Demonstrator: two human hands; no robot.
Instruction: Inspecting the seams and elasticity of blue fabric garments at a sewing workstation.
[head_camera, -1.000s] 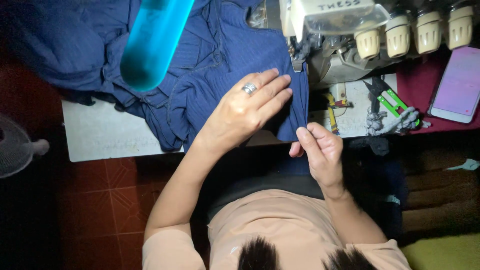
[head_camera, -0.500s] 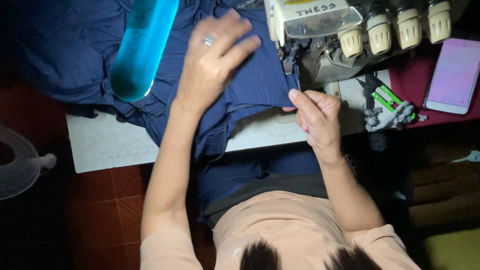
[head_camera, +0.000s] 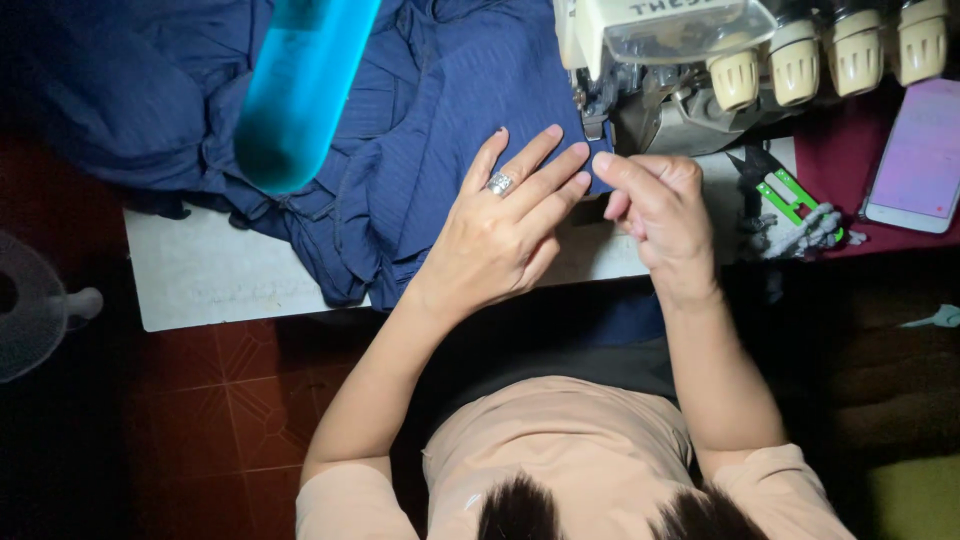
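A pile of navy blue fabric (head_camera: 420, 130) lies on the white sewing table (head_camera: 220, 280). My left hand (head_camera: 505, 225), a ring on one finger, rests flat on the fabric's right edge with the fingers pointing at the machine. My right hand (head_camera: 655, 205) is just to its right, thumb and fingertips pinched on the fabric's edge in front of the cream overlock sewing machine (head_camera: 660, 50). The fingertips of both hands almost touch. The needle area is partly hidden behind the machine's clear cover.
A glowing cyan tube (head_camera: 300, 90) hangs over the fabric at upper left. Green thread snips (head_camera: 785, 195) and a phone with a pink screen (head_camera: 915, 155) lie right of the machine. Cream thread cones (head_camera: 795, 60) stand behind. A white fan (head_camera: 30, 305) sits on the red tiled floor at left.
My left hand slid up over the fabric, then came back down to its right edge beside the machine. My right hand stayed at the fabric's edge.
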